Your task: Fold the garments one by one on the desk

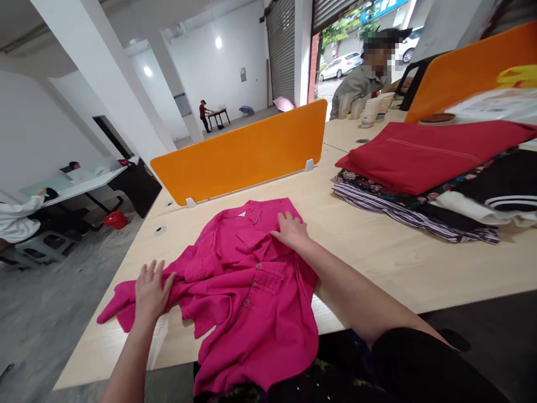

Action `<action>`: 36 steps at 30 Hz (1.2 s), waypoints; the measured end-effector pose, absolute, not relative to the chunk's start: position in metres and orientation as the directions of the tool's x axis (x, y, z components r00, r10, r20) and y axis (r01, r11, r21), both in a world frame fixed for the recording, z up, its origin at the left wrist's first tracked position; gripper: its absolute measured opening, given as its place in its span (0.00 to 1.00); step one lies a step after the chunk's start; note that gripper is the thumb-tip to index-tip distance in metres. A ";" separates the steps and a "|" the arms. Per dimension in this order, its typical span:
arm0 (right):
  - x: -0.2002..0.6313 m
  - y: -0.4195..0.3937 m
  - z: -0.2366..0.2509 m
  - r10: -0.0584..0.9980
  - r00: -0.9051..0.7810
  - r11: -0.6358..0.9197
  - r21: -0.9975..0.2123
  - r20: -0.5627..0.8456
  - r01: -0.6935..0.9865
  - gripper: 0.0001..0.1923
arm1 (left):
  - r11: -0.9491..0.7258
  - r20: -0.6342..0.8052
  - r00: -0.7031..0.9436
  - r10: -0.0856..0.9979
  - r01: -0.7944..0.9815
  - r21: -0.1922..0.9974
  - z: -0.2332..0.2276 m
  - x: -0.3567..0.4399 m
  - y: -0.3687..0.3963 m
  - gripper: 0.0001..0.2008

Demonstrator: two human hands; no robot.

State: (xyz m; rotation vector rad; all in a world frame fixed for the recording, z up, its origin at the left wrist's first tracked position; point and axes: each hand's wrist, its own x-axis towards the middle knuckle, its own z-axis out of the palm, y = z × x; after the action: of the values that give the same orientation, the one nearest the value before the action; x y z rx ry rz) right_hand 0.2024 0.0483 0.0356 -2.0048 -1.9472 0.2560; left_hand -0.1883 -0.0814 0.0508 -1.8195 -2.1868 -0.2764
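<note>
A bright pink button-up shirt (239,280) lies rumpled across the light wooden table (335,252), its collar pointing away from me and its hem hanging over the near edge towards my lap. My left hand (151,288) rests on a sleeve at the left, fingers spread. On the shirt's upper right part, near the shoulder, lies my right hand (290,228), with its fingers apart and pressing on the fabric. Several buttons show down the shirt's front, and part of the cloth is folded over near the chest.
An orange divider (243,151) stands behind the shirt. To the right is a stack of folded clothes, topped by a red garment (436,151). Paper cups (371,109) stand farther back, near a seated person (361,84). A red bucket (115,219) sits on the floor at left.
</note>
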 end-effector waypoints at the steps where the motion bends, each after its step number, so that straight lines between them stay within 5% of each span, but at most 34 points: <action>1: 0.210 0.051 0.035 0.997 0.071 -0.055 -0.342 0.036 0.938 0.32 | 0.178 0.290 -0.145 0.946 0.980 -0.090 0.044 -0.189 -0.079 0.21; 7: 0.240 0.058 0.026 0.994 0.109 -0.112 -0.267 -0.026 0.957 0.32 | 0.158 0.099 -0.134 0.986 0.937 -0.313 0.031 -0.187 -0.078 0.20; 11: 0.228 0.062 0.014 0.997 -0.078 0.075 -0.284 0.000 0.956 0.17 | 0.142 0.056 -0.131 0.990 0.934 -0.328 0.030 -0.183 -0.093 0.19; 15: 0.204 0.078 0.006 0.953 -0.232 0.282 -0.289 0.196 0.915 0.20 | 0.230 0.011 -0.241 0.970 0.911 -0.341 0.029 -0.175 -0.104 0.20; 22: 0.206 0.123 0.006 0.972 -0.024 0.111 -0.364 0.234 0.925 0.18 | 0.362 -0.002 -0.380 0.925 0.883 -0.299 0.034 -0.179 -0.110 0.21; 25: 0.211 0.106 0.010 0.950 -0.020 0.152 -0.406 0.311 0.901 0.17 | 0.422 0.064 -0.424 0.903 0.854 -0.305 0.034 -0.188 -0.107 0.22; 29: 0.209 0.027 0.020 0.763 -0.456 0.646 -0.520 0.458 0.559 0.17 | 0.286 0.284 -0.183 0.941 0.881 -0.378 0.031 -0.191 -0.107 0.18; 32: 0.203 -0.048 0.020 0.395 -0.845 0.812 -0.568 0.361 0.137 0.23 | 0.132 0.405 0.018 0.914 0.931 -0.341 0.031 -0.186 -0.114 0.15; 34: 0.200 -0.086 0.015 0.286 -0.913 0.846 -0.524 0.292 0.097 0.21 | 0.039 0.450 0.095 0.888 0.959 -0.280 0.032 -0.184 -0.120 0.13; 36: 0.201 -0.106 0.010 0.286 -0.921 0.880 -0.453 0.264 0.143 0.17 | -0.060 0.460 0.152 0.875 0.976 -0.209 0.035 -0.181 -0.128 0.12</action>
State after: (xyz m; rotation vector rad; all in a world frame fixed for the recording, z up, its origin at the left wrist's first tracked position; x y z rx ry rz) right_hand 0.2013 -0.1056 0.0096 -0.3204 -2.7249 0.6211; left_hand -0.1811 -0.1276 0.0350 -1.9721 -1.7588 -0.2902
